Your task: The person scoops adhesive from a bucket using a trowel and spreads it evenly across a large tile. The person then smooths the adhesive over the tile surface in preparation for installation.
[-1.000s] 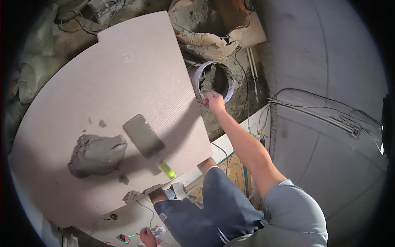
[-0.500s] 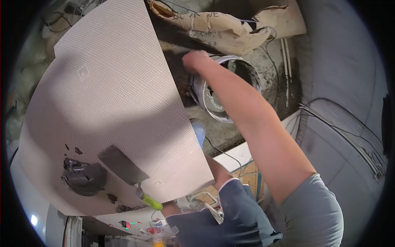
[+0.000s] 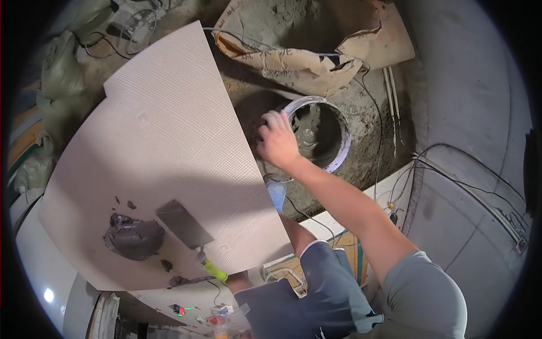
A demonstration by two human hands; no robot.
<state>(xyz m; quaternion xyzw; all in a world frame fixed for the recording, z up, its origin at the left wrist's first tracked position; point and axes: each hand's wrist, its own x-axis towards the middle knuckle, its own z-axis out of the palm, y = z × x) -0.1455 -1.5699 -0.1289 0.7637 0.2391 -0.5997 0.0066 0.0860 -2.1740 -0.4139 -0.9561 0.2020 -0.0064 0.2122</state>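
My right hand (image 3: 278,140) is at the left rim of a round, pale bucket (image 3: 340,157), its fingers bent and the thumb apart from them. Nothing shows in its grip. Wet grey mortar (image 3: 310,135) lies inside the bucket. My left hand is out of view. A large beige tile (image 3: 164,147) lies textured face up to the left of the bucket. On it rest a heap of dark grey mortar (image 3: 134,238) and a flat trowel (image 3: 183,225) with a yellow-green handle (image 3: 214,270), which overhangs the near edge beside my leg.
Behind the bucket stands a torn, open paper sack (image 3: 293,66) with grey powder. A thin cable (image 3: 377,133) and pipes (image 3: 391,99) run along the floor at right, beside a grey covered surface (image 3: 451,101). Filled sacks (image 3: 62,79) sit at far left. Small tools (image 3: 179,310) lie near the bottom.
The bucket has gone from tilted to nearly upright, its mouth now rounder in view. My right hand has come nearer to me along its left side. The whole view has shifted slightly.
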